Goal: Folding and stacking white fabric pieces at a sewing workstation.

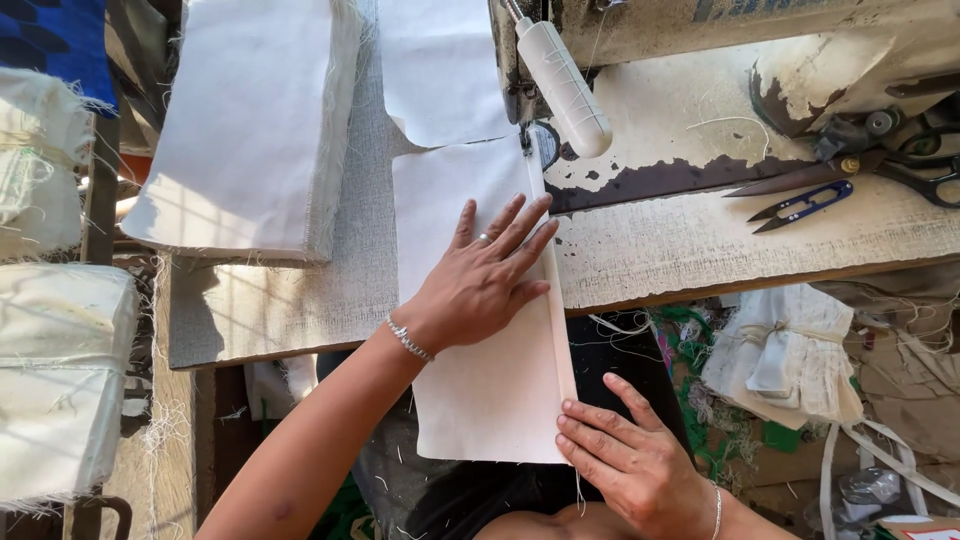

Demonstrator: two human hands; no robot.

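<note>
White fabric panel (470,330) lies at centre of frame, upper end under the needle area of the sewing machine (700,40), lower end hanging off the front edge of the worktable (650,250) toward the person's lap. Right edge of the panel is folded over into a narrow hem strip running top to bottom. Left hand (485,280): open, palm down, fingers spread flat on the panel just left of the fold; ring on one finger, chain bracelet at the wrist. Right hand (635,455): lower centre-right, fingertips pressing on the lower right corner of the panel at the fold; whether it pinches the edge cannot be told; thin bracelet at the wrist. A second white piece (440,70) lies beyond the needle, top centre. Stack of white cut fabric (250,120) sits upper left on the table, frayed edges showing. Tied bundles of off-white cloth (55,390) at far left. Blue-handled thread snips (805,205) and dark scissors (900,170) lie at upper right on the worn machine bed. Another tied cloth bundle (790,350) sits lower right, below table level, among scraps.
</note>
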